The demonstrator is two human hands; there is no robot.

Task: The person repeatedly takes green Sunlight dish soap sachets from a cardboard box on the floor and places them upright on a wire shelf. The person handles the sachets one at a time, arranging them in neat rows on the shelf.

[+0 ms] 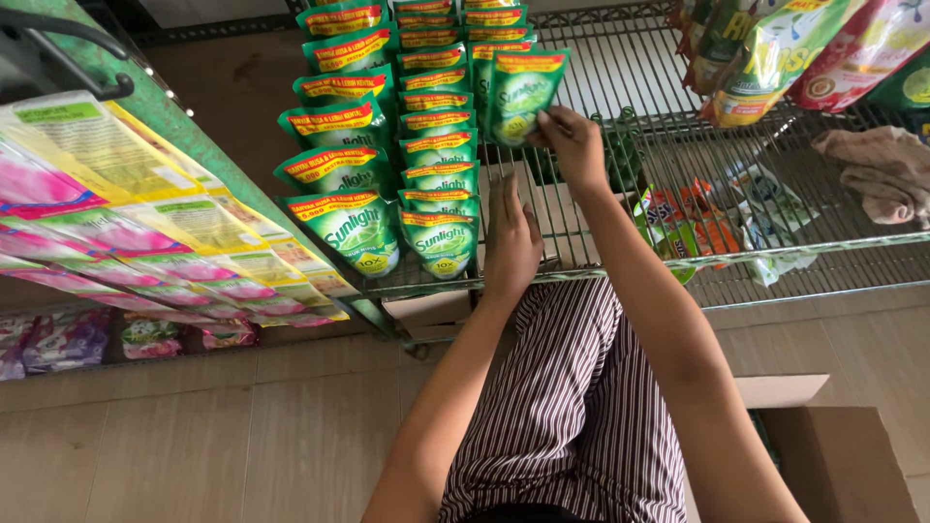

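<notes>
Item: green refill pouch (521, 95), upper centre of the frame, held upright at its lower right corner by the right hand (572, 145), fingers pinched on the edge. It stands at the head of a third, barely begun row on the wire shelf (678, 145).

Adjacent stock: two files of identical green pouches (407, 145) running from the top of the frame down to the shelf's front edge, left of centre, overlapping like tiles.

Left hand (511, 242): flat, fingers extended and together, grasping nothing, pressed against the right flank of the nearer file, just below the held pouch.

Step in hand, by judgement: shelving, the pouch being seated beside the filled rows while the left hand steadies them. The next move seems to call for easing the pouch down so it stands square, without toppling its neighbours.

Other entries: pink and yellow sachets (145, 242), left of frame; a cardboard box (833, 455), lower right; a crumpled cloth (877, 169), right edge.
</notes>
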